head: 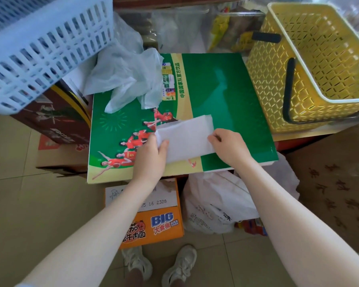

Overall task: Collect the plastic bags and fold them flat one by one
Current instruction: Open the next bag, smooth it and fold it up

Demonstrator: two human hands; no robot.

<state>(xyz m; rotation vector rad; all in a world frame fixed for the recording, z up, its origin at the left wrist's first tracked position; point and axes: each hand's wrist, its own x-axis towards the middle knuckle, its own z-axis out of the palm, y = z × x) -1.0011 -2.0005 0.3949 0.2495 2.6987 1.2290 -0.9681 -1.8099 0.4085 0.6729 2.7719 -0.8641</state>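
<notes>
On top of green printed box (226, 96), near its front edge: white plastic bag (184, 139), folded into a flat rectangular pad, lying slightly askew with its far right corner pointing away. Left hand (151, 160) at the pad's left end, thumb curled over the top surface and the other fingers tucked beneath, pinching that end and lifting it a little off the box. Right hand (230, 148) at the pad's right edge, fingers bent and bunched together, fingertips nipping the edge; whether the thumb goes under, cannot tell. Both forearms bare, reaching in from the near side.

Far left on the same box top: crumpled translucent bag (126, 79), unfolded, loose and puffed, spilling partly off the far left corner. Well apart from the folded pad.

Far left and higher: pale blue slotted basket (39, 44), tilted, resting on a dark brown carton (56, 121). Right of the green box, touching its right side: yellow lattice basket (311, 65) with black handles.

Below, on the tiled floor (29, 204): orange noodle carton (153, 224) just under the green box's near edge, and beside it to the right a full white shopping bag (218, 204). Further right, brown cardboard box (340, 193). Nearest of all, two pale sneakers (160, 264).
</notes>
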